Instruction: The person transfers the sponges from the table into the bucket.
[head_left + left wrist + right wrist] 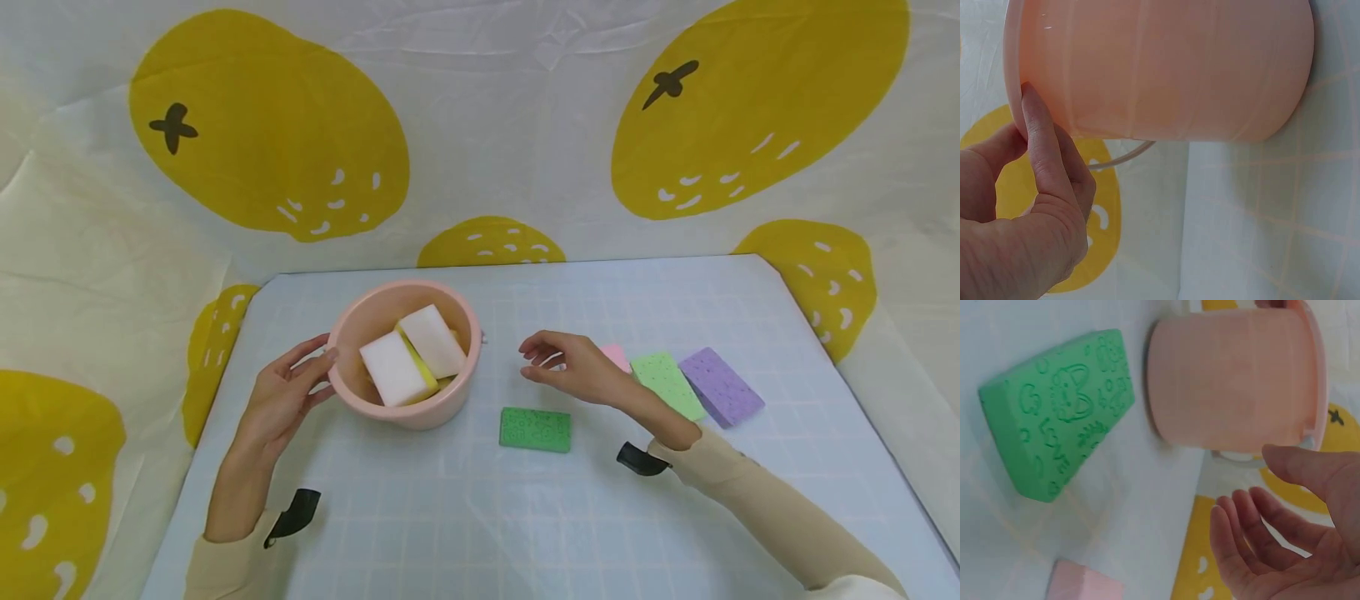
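Note:
A pink bucket [420, 417] stands upright on the table, with two white-and-yellow sponges [397, 369] visible inside. My left hand [281, 400] pinches its rim at the left side, thumb and fingers on either side of the edge in the left wrist view. To the right of the bucket, my right hand [573, 364] hovers with loosely bent fingers and nothing between them. Below that hand lies a green sponge [535, 430], embossed with a cartoon figure and letters in the right wrist view.
Right of the right hand lie a light green sponge [666, 383], a purple sponge [722, 387] and a pink sponge [617, 357], partly hidden by the forearm. A white cloth with yellow fruit shapes [270, 125] hangs behind the table [420, 517].

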